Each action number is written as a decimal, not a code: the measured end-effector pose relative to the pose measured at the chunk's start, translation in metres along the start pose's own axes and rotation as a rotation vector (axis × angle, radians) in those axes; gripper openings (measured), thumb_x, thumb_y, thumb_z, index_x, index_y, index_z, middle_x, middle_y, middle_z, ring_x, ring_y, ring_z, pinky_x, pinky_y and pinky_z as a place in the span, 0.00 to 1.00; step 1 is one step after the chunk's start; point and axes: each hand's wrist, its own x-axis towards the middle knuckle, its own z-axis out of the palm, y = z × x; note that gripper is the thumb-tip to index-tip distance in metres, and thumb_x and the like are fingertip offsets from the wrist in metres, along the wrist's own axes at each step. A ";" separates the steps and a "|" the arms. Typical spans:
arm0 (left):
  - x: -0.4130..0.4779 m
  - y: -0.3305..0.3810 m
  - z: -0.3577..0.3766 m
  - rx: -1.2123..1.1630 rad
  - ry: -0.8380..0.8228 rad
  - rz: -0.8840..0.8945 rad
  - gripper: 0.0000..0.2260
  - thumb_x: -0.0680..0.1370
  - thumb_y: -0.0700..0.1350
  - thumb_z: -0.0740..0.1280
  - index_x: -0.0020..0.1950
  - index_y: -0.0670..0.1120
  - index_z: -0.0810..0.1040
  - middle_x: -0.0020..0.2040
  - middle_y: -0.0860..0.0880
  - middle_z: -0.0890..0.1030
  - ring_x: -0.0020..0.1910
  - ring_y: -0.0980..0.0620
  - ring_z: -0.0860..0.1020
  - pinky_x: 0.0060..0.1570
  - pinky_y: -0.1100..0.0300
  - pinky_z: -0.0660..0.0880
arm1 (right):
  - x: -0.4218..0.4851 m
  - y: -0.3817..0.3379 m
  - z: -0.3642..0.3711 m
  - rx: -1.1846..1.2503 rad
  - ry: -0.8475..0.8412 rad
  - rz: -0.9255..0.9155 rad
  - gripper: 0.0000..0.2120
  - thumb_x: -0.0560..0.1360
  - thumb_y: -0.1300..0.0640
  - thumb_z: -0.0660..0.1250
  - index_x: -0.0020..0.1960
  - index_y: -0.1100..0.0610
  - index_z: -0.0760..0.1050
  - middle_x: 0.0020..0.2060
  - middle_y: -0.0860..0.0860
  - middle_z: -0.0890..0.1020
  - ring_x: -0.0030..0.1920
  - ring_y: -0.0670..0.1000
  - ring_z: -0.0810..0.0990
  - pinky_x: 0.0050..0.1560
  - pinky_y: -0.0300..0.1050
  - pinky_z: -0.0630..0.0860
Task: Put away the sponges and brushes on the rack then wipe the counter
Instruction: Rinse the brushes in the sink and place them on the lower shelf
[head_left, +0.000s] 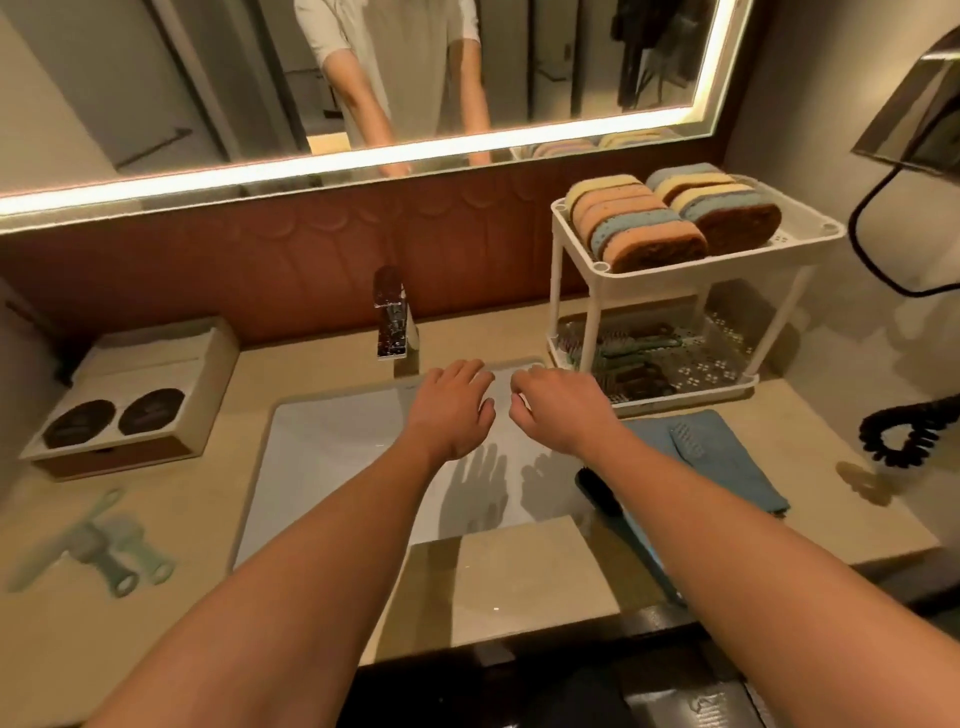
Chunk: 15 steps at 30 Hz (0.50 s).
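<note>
A white two-tier rack (582, 306) stands at the back right of the counter. Its top shelf holds several sponges (649, 228) on edge; several brushes (623, 353) lie on the bottom shelf. Pale green brushes (98, 545) lie on the counter at the left. A dark brush (597, 491) and a grey-blue brush (685, 439) rest by a blue cloth (737, 457) right of the sink. My left hand (452, 410) hovers over the sink, fingers spread, empty. My right hand (556, 410) is beside it, fingers loosely curled, holding nothing.
A chrome faucet (395, 322) rises behind the white sink (322, 447). A box with two dark round lids (119, 410) sits at the left. A black coiled cord (904, 431) hangs at the right edge. A lit mirror (156, 104) is above.
</note>
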 end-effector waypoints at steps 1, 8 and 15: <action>-0.010 -0.012 -0.002 0.005 0.007 -0.022 0.21 0.84 0.53 0.55 0.76 0.48 0.68 0.78 0.47 0.66 0.77 0.47 0.63 0.73 0.48 0.60 | 0.005 -0.014 0.000 0.015 0.005 -0.026 0.14 0.81 0.48 0.55 0.57 0.53 0.75 0.50 0.52 0.82 0.48 0.56 0.81 0.43 0.50 0.74; -0.085 -0.098 -0.009 0.063 0.012 -0.182 0.19 0.83 0.51 0.56 0.73 0.48 0.71 0.72 0.47 0.72 0.71 0.47 0.69 0.71 0.50 0.63 | 0.043 -0.120 0.015 0.061 -0.019 -0.204 0.16 0.81 0.48 0.56 0.63 0.53 0.75 0.57 0.53 0.81 0.54 0.56 0.80 0.51 0.51 0.76; -0.159 -0.162 0.002 0.050 0.023 -0.335 0.18 0.83 0.50 0.57 0.72 0.49 0.72 0.69 0.49 0.75 0.68 0.49 0.72 0.70 0.52 0.64 | 0.067 -0.204 0.048 0.111 -0.070 -0.336 0.20 0.81 0.47 0.56 0.70 0.53 0.72 0.62 0.54 0.78 0.59 0.56 0.77 0.58 0.54 0.75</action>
